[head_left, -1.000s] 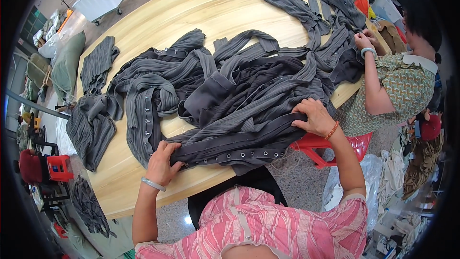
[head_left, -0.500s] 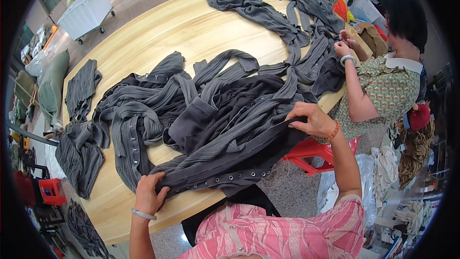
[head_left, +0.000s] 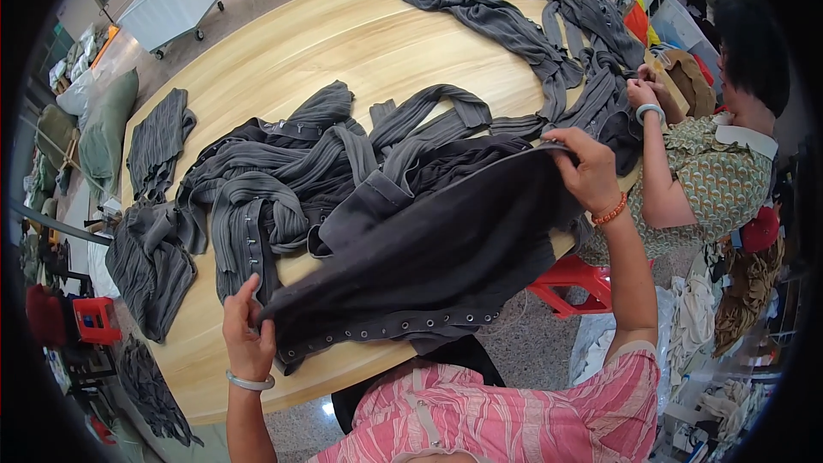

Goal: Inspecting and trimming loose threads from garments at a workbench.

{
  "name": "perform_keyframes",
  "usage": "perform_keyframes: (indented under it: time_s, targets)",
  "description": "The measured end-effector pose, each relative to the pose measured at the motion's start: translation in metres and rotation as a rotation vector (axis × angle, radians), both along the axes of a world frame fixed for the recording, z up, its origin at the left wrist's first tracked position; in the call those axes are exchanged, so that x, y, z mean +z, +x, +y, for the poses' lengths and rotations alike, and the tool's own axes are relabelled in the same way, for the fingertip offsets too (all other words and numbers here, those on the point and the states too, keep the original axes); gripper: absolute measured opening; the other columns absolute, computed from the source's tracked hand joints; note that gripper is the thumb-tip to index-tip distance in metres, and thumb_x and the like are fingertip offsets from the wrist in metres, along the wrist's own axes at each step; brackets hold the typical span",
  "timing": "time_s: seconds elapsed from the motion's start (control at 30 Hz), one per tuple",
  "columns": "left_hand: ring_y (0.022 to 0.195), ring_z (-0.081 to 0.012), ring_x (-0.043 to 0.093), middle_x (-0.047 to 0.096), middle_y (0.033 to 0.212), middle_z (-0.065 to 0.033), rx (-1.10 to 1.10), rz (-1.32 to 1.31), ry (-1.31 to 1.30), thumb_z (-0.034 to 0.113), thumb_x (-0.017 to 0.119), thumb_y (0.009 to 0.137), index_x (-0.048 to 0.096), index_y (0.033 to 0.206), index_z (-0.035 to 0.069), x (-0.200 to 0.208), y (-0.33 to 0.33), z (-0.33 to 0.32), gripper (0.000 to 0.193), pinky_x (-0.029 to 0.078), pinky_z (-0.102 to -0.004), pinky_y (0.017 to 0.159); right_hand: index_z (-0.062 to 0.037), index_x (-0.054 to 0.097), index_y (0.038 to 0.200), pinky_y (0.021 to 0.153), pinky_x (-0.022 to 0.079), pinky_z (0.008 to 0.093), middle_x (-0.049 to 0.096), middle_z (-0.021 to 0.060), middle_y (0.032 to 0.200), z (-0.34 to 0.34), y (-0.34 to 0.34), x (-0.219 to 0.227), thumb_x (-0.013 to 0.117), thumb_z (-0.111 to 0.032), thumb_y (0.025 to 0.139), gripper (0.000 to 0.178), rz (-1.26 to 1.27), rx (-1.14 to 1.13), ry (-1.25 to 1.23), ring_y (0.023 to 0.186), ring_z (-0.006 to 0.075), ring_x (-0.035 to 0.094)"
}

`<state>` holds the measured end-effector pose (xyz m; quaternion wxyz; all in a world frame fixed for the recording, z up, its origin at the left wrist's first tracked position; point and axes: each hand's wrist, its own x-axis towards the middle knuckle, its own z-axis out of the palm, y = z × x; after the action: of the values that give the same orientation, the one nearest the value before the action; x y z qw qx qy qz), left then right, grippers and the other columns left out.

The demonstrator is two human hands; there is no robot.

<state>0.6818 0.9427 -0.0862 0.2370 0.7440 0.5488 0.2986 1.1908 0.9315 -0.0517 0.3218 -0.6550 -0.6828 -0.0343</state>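
The upper edge of a dark grey garment [head_left: 429, 249] is pinched between the thumb and fingers of the right hand [head_left: 593, 173], by which that corner is held raised above the worktop [head_left: 317, 30]. At the garment's left end, the left hand [head_left: 249, 334] is placed with its forefinger pointed away and its thumb beside the cloth; whether the cloth is gripped there cannot be told. An orange beaded bracelet [head_left: 610, 208] is worn on the right wrist, and a pale bangle [head_left: 250, 382] on the left. Between the hands the garment is stretched slantwise, its smooth dark face shown. A row of metal eyelets [head_left: 396, 327] is seen along its near edge, by which the near rim of the worktop is partly overhung.

Beyond it, grey ribbed clothes [head_left: 296, 154] are heaped, and a band with metal hooks [head_left: 253, 244] is seen near the left hand. Further clothes [head_left: 489, 13] are spread toward the far right, where cloth is handled by a co-worker [head_left: 707, 171] in a patterned top. A red stool [head_left: 583, 287] is placed below the right forearm. At the far left, a white cart [head_left: 171, 0] and stuffed sacks [head_left: 110, 133] are stood on the floor; any markings on them are too small to be read.
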Motion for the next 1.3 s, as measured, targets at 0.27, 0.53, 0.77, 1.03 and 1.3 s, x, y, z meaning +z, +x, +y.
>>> perform_keyframes:
  time_s: [0.27,0.53,0.77,1.03,1.3]
  targets:
    - [0.074,-0.028,0.049,0.049,0.077,-0.009,-0.295,0.522,0.328,-0.008,0.058,0.066,0.062,0.124,0.005,-0.026,-0.009,0.001,0.059,0.041,-0.0387,0.068,-0.0142,0.067,0.104,0.067,0.048,0.0382,0.057,0.0072,0.084,-0.011,0.016,-0.044,0.061,0.003,0.069,0.04,-0.193,0.112,-0.099,0.075,0.0298,0.058]
    - [0.094,-0.0272,0.055,0.056,0.101,-0.0101,-0.345,0.574,0.498,0.004,0.065,0.074,0.063,0.123,0.015,-0.03,-0.01,-0.005,0.051,0.043,-0.042,0.08,-0.011,0.067,0.105,0.079,0.043,0.0367,0.061,0.0053,0.092,-0.016,0.026,-0.059,0.059,0.004,0.069,0.039,-0.24,0.082,-0.13,0.091,0.0266,0.056]
    - [0.105,-0.0306,0.058,0.06,0.113,-0.0114,-0.477,0.415,0.513,0.001,0.066,0.068,0.068,0.11,0.013,-0.042,-0.012,0.003,0.043,0.045,-0.0443,0.087,-0.0121,0.066,0.106,0.08,0.044,0.0366,0.06,0.0048,0.092,-0.028,0.04,-0.058,0.06,0.002,0.068,0.041,-0.244,-0.016,-0.245,0.094,0.0265,0.057]
    - [0.117,-0.0397,0.05,0.057,0.123,-0.0176,-0.32,0.477,0.397,-0.009,0.054,0.069,0.069,0.113,0.007,-0.053,-0.063,0.01,0.049,0.038,-0.0498,0.104,-0.0115,0.067,0.088,0.078,0.049,0.0366,0.06,0.0039,0.09,-0.012,0.049,-0.08,0.065,0.0,0.069,0.022,-0.267,-0.139,0.098,0.09,0.0245,0.058]
    - [0.125,-0.0403,0.046,0.05,0.135,-0.0191,-0.353,0.72,0.349,-0.011,0.051,0.071,0.063,0.124,0.008,-0.059,-0.054,0.025,0.057,0.034,-0.0496,0.108,-0.0107,0.056,0.093,0.078,0.053,0.0432,0.061,0.0102,0.095,-0.03,0.056,-0.107,0.054,-0.004,0.082,0.013,0.0,-0.316,0.019,0.092,0.0313,0.065]
